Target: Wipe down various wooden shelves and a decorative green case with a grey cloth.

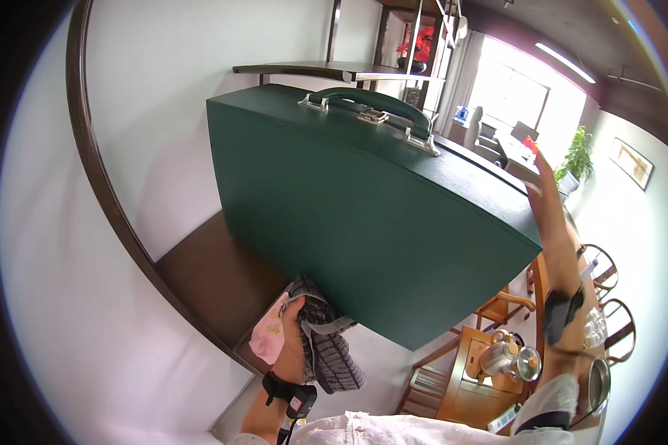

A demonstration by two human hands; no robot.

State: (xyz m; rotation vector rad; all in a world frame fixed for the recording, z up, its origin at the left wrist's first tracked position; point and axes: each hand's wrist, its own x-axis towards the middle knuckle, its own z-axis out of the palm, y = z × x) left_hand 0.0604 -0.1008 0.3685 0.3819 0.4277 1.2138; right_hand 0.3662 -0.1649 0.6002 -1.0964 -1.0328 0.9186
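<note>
A large dark green case (356,222) with a carrying handle (376,103) and metal clasp fills the middle of the view, above a dark brown shelf (206,278). My left hand (294,311) grips a grey, dark-striped cloth (331,356) at the case's lower edge; its fingertips are partly hidden by the cloth. My right hand (543,183) is at the case's far right end, its fingers mostly hidden or blurred, so its grip cannot be made out. A pink cloth (270,334) lies beside my left hand on the shelf.
Right of the case stand a wooden tea table (456,395) with a glass kettle (498,356), and wooden chairs (504,306). A curved dark frame (108,206) borders the shelf at left. Behind the case is a higher shelf (312,71). A plant (579,153) stands near the window.
</note>
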